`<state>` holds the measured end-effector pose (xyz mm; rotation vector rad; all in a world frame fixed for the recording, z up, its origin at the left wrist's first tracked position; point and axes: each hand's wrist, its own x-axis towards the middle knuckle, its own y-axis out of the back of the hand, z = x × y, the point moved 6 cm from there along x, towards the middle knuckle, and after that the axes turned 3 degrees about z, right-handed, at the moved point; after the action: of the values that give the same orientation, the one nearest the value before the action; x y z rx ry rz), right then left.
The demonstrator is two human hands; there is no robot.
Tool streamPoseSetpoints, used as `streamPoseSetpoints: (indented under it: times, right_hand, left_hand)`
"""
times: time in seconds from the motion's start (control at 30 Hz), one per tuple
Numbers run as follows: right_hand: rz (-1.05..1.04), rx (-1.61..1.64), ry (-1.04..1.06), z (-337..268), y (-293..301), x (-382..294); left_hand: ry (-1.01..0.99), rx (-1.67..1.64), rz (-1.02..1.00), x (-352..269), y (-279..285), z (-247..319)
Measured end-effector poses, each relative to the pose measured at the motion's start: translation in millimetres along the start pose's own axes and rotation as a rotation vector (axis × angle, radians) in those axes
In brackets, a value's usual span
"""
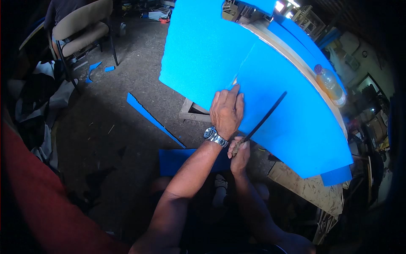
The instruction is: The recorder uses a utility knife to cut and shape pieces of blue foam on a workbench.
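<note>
Two blue foam sheets (196,47) meet along a slanting seam, with a small pale gap at its near end. My left hand (226,108), a metal watch (215,136) on its wrist, rests palm down there, fingertips pressing beside the gap. It grips nothing that I can see. Just below, my right hand (240,155) holds a long, thin, dark-bladed knife (266,116) by its rough, wrapped handle. The blade points up and right, over the right-hand foam sheet (285,127). From this view I cannot tell whether the blade touches the foam.
A plastic bottle (330,85) lies along the curved wooden edge (295,63). Blue foam offcuts (155,120) are on the floor. A person (65,12) is by a padded chair (82,28). Below the foam, a worn board (307,187) juts out at right.
</note>
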<state>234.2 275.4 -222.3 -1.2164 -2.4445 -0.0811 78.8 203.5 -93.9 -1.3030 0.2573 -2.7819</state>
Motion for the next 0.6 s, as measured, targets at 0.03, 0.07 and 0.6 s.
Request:
streamPoseSetpoints:
  times: [0.03, 0.07, 0.6]
  right_hand:
    - [-0.009, 0.003, 0.003, -3, -1, 2]
    - [-0.007, 0.001, 0.001, -7, -1, 4]
    - [-0.017, -0.238, 0.254, -96, 38, 67]
  left_hand:
    - [0.005, -0.014, -0.037, -2, 3, -2]
    - [0.009, -0.029, -0.073, -4, 6, -5]
    - [-0.014, -0.195, -0.124, 18, -17, 35]
